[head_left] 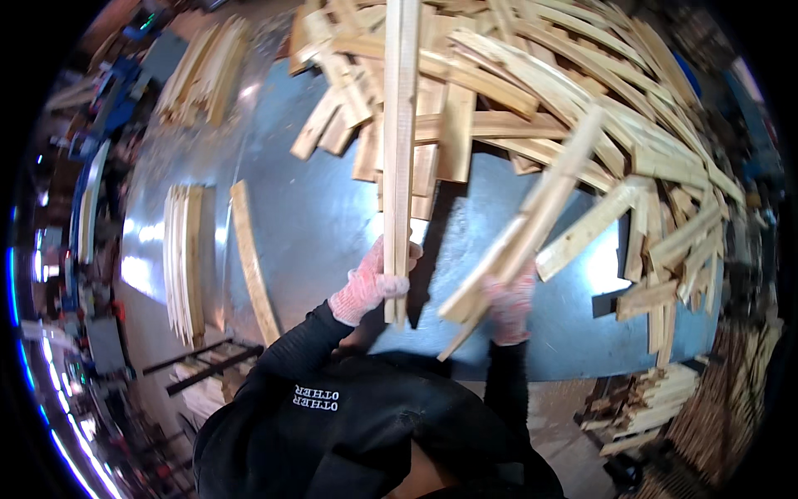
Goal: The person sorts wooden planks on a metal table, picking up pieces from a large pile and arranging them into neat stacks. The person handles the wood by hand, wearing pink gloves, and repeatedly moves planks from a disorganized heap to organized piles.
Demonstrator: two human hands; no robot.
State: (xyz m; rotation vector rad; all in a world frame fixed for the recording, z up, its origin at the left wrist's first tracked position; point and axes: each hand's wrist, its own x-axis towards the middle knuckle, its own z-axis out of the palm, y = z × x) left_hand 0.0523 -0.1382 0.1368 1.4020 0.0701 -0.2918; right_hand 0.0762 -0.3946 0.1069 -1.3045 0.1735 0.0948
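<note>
My left hand [374,281], in a pink and white knit glove, is closed around the near end of some long wooden boards [401,125], which point straight away from me over the metal table. On the right, my gloved right hand [509,308] grips a pair of wooden boards [540,208] near their lower ends. These slant up and to the right, and their tips spread apart toward me. Part of the right hand's fingers is hidden behind the wood.
A large jumbled pile of boards [573,83] covers the far and right parts of the metal table [316,200]. To the left stand a neat board stack [184,258], a single curved board [252,262] and a farther stack [204,71]. More stacked wood [657,399] lies below the table at right.
</note>
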